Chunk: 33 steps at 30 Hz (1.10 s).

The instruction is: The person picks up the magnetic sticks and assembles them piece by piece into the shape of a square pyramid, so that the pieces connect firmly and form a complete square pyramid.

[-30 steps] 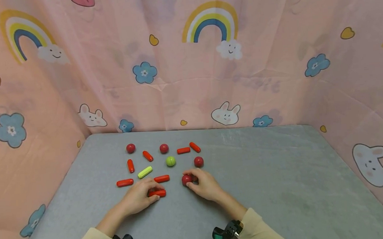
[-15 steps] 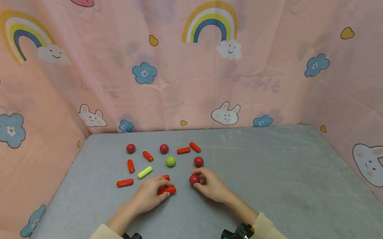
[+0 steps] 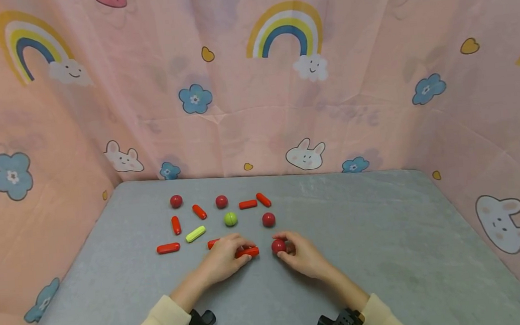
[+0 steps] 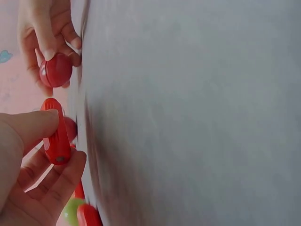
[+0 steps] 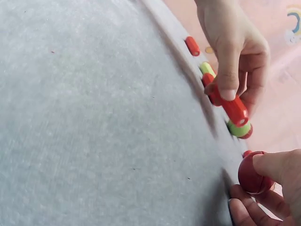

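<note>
My left hand (image 3: 227, 258) pinches a red rod (image 4: 57, 136) between thumb and fingers; the rod has faceted sides and a small hole in its end. To its right, my right hand (image 3: 306, 255) holds a dark red ball (image 5: 254, 173) with a groove, the thumb pressing on it. The rod's end points toward the ball, with a narrow gap between them. Behind my left hand another red rod (image 3: 213, 243) on the table is partly hidden. A red ball (image 3: 268, 220) lies just beyond my right hand.
Several red rods (image 3: 168, 248), a yellow-green rod (image 3: 195, 234), a green ball (image 3: 230, 219) and two more red balls (image 3: 221, 201) lie spread over the left and back of the grey table (image 3: 383, 244). A pink patterned curtain (image 3: 249, 133) stands behind and at both sides.
Both hands have moved to the right along the table, the left with its red rod and the right with its red ball. The rod has come closer to the ball. The other pieces stay put.
</note>
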Each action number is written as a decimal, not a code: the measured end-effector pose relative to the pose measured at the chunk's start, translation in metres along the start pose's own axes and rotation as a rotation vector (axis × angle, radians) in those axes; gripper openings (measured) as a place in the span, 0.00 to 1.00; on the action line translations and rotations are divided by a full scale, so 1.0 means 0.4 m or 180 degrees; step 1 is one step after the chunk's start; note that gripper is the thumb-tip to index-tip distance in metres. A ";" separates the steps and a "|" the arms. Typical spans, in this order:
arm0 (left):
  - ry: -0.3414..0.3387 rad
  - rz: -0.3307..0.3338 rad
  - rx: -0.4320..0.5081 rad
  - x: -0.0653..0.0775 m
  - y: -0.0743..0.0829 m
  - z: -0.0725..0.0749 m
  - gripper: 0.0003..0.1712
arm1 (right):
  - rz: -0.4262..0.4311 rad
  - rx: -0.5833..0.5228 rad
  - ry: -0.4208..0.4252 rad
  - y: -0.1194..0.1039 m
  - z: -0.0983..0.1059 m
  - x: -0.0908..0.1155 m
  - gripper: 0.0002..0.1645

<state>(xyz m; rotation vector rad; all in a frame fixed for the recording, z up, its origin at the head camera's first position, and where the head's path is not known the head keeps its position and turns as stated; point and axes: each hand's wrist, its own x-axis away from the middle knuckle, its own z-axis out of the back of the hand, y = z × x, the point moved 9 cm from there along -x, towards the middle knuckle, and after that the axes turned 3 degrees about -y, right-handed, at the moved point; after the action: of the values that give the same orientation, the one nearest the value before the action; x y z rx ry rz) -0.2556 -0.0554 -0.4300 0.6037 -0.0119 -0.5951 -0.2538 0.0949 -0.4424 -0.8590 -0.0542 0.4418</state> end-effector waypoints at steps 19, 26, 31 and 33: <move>-0.0077 -0.0005 -0.0024 -0.091 0.050 -0.070 0.10 | -0.0115 0.0180 0.0031 0.047 0.052 0.012 0.19; -0.0090 -0.0078 -0.0052 -0.108 0.062 -0.079 0.09 | -0.0059 0.0268 0.0061 0.054 0.058 0.013 0.19; -0.0106 -0.0126 -0.0078 -0.119 0.071 -0.083 0.10 | -0.0093 0.0310 0.0066 0.052 0.060 0.012 0.18; -0.0115 -0.0130 -0.0068 -0.123 0.073 -0.085 0.10 | -0.0111 0.0317 0.0078 0.053 0.062 0.011 0.18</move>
<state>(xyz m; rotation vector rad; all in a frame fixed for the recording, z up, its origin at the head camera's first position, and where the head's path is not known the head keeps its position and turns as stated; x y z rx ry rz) -0.2752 0.0080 -0.4348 0.5736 -0.0272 -0.6451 -0.2626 0.1265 -0.4424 -0.7643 -0.0244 0.3978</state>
